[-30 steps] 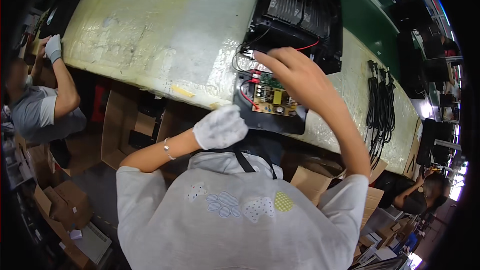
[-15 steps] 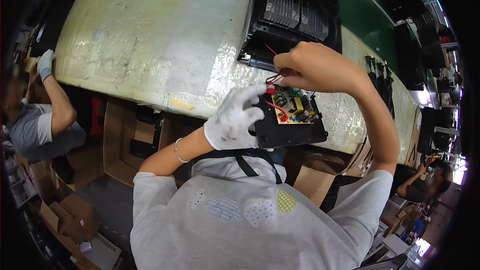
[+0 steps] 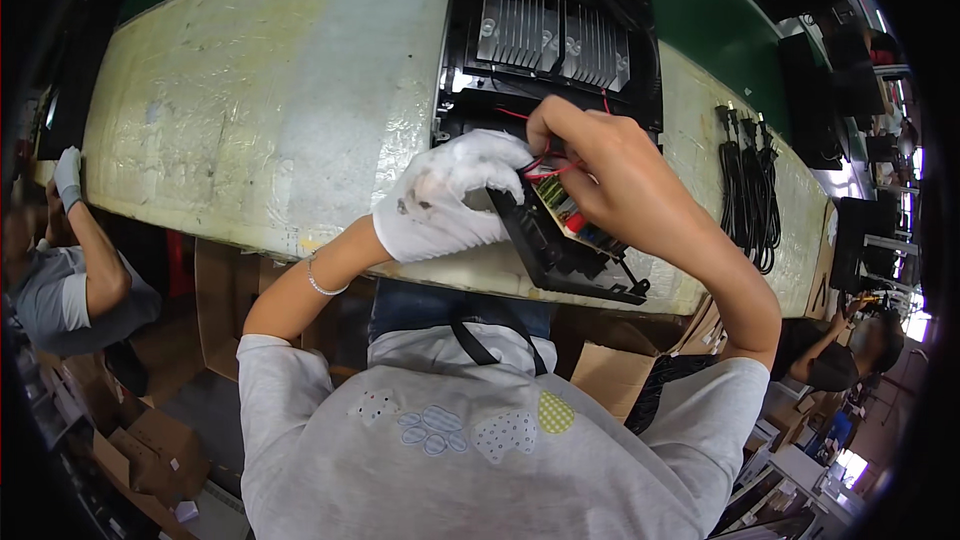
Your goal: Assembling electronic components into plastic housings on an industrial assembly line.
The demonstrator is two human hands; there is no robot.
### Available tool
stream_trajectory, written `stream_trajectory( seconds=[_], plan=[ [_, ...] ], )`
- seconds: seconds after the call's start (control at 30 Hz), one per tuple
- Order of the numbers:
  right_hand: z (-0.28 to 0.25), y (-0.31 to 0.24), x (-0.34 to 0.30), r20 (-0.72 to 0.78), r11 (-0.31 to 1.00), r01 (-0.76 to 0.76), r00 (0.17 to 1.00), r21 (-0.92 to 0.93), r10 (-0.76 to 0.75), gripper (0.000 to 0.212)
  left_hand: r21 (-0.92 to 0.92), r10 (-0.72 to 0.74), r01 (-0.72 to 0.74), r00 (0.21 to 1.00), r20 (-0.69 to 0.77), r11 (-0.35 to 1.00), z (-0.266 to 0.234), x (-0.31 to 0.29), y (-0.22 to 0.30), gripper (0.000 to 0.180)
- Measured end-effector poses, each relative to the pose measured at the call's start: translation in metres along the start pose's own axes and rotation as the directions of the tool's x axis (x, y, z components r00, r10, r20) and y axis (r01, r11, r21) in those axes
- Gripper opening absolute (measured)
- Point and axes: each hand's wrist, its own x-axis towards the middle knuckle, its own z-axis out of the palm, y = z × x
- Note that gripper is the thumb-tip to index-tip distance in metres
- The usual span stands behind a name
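My left hand (image 3: 440, 195), in a smudged white glove, curls its fingers at the end of a bundle of thin red and dark wires (image 3: 545, 173). Close beside it, my bare right hand (image 3: 610, 165) pinches the same wires. Under both hands sits a black plastic cover (image 3: 570, 275), tilted near the bench's front edge, with a circuit board (image 3: 553, 202) in it. My right hand hides much of the board. Just beyond, a black housing (image 3: 470, 105) carries a finned silver heat sink (image 3: 550, 40). A red wire runs from the housing toward my right hand.
Several black power cords (image 3: 748, 190) lie bundled on the bench (image 3: 260, 120) at right. Cardboard boxes (image 3: 610, 380) stand below the front edge. At far left a co-worker (image 3: 85, 285) with a gloved hand works at the bench; another person (image 3: 850, 355) is at far right.
My left hand has moved up to the wires and closed its fingers there. My right hand has come lower over the board. The cover now tilts. The view has shifted slightly.
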Motion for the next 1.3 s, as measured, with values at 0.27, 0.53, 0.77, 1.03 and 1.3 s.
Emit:
stream_trajectory(
  seconds=[0.27, 0.53, 0.77, 1.03, 1.3],
  plan=[
    [-0.012, 0.011, -0.019, -0.112, 0.946, 0.301, 0.943, -0.118, -0.314, 0.036, -0.065, -0.040, 0.040, 0.999, 0.008, 0.997, 0.000, 0.008, -0.012, 0.029],
    [-0.024, 0.005, -0.005, 0.145, 0.910, 0.390, 0.918, -0.142, -0.370, 0.021, -0.073, -0.032, 0.027, 0.998, -0.061, 0.997, 0.007, 0.010, -0.011, 0.029],
    [-0.025, 0.004, 0.015, 0.183, 0.955, 0.289, 0.944, -0.062, -0.274, 0.035, -0.017, -0.140, 0.141, 0.990, 0.033, 0.990, 0.007, 0.003, -0.014, 0.027],
    [-0.019, 0.005, 0.019, 0.076, 0.913, 0.388, 0.921, -0.126, -0.381, 0.017, -0.152, -0.096, 0.093, 0.995, -0.009, 0.984, 0.009, 0.003, -0.020, 0.027],
    [-0.014, 0.018, 0.010, 0.138, 0.925, 0.380, 0.915, 0.026, -0.380, 0.026, -0.080, -0.075, 0.077, 0.997, 0.027, 0.994, 0.007, -0.003, -0.021, 0.031]
  ],
)
